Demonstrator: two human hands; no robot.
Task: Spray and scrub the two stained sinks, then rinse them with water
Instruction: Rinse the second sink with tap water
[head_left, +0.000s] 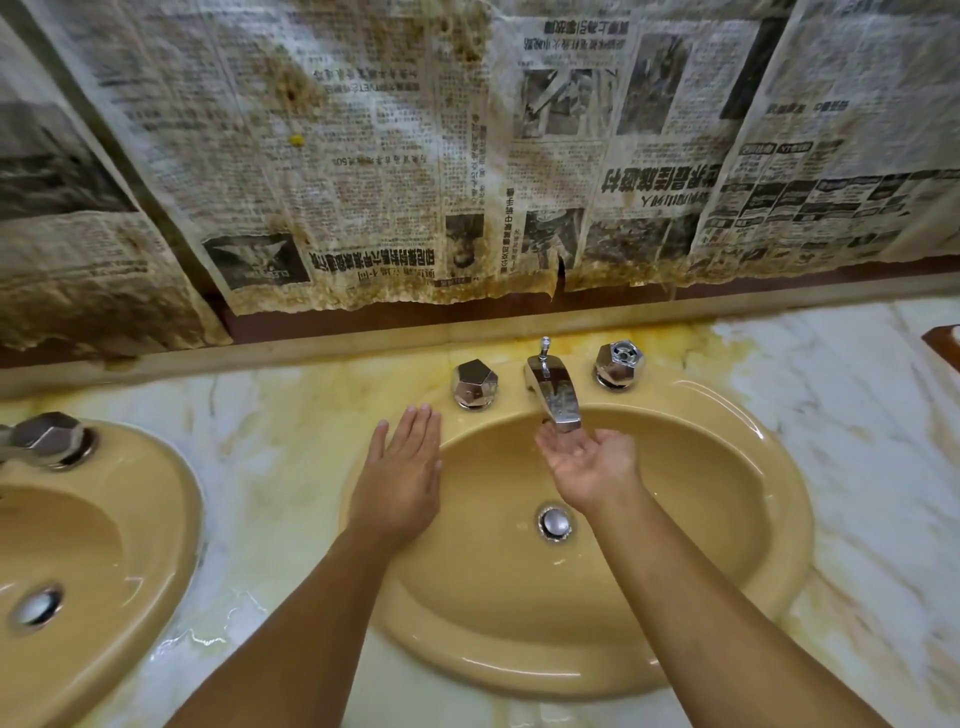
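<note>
A tan oval sink (727, 587) fills the middle, with a chrome drain plug (555, 523) at its bottom. My left hand (402, 467) lies flat, palm down, on the sink's left rim, just below the left chrome knob (474, 383). My right hand (589, 460) is cupped palm up right under the chrome spout (553, 395). Whether water runs from the spout I cannot tell. A second tan sink (93, 597) shows at the left edge with its own knob (49, 439) and drain (37, 605).
The right chrome knob (619, 364) stands behind the spout. The white marble counter (857, 415) has yellow stains around the faucet and wet patches between the sinks. Stained newspaper (415, 156) covers the wall behind. A brown object's corner (943, 343) sits at the far right.
</note>
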